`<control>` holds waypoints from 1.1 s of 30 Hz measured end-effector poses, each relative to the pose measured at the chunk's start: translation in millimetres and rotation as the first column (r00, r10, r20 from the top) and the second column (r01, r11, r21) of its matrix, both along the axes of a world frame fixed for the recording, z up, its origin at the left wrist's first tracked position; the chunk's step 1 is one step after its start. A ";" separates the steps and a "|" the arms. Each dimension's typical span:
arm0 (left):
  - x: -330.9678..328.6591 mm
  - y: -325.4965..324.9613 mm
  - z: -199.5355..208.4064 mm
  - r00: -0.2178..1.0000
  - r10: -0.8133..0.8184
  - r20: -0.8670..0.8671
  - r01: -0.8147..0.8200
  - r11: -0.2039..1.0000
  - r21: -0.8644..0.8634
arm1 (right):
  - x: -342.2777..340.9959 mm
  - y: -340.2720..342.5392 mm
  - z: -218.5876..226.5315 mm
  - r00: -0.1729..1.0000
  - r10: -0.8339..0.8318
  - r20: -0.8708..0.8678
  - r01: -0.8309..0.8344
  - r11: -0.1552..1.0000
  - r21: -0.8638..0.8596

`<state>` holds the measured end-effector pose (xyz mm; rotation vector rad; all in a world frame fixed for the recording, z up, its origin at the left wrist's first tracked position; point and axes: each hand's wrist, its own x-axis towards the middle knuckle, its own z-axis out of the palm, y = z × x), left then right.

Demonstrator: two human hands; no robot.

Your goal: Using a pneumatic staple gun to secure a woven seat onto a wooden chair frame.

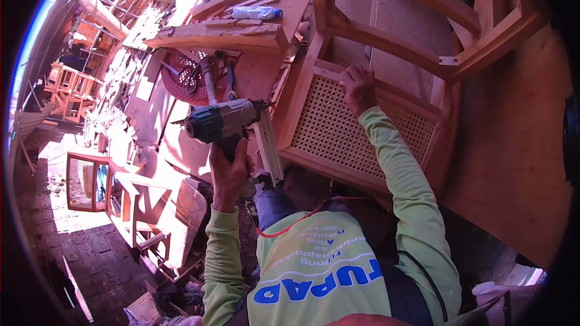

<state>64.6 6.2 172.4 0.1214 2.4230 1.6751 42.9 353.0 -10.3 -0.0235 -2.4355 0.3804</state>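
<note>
My left hand (228, 172) is wrapped round the handle of an air nail gun (225, 118), held up left of the chair. Its long magazine slants down beside the chair's edge. An unpainted wooden chair (396, 48) lies tipped on the worktop, its legs and rails toward the far right. Set in its near frame is a woven cane panel (335, 124). Over the far part of that panel is my right hand (358, 89), its fingers curled together close to a wooden rail. Whatever those fingers may hold is hidden.
Left of the chair lie a red woven basket (181, 78), a hammer (207, 78), wood offcuts and a plastic bottle (257, 12). An orange air hose (293, 223) crosses my lap. Another chair frame (130, 196) stands at left. Brown board (501, 157) spans the right.
</note>
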 end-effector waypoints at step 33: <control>39.1 -44.5 -5.6 0.996 0.085 0.025 -0.082 0.991 -0.107 | -67.8 -94.1 40.3 0.543 0.376 0.751 -0.625 0.778 0.063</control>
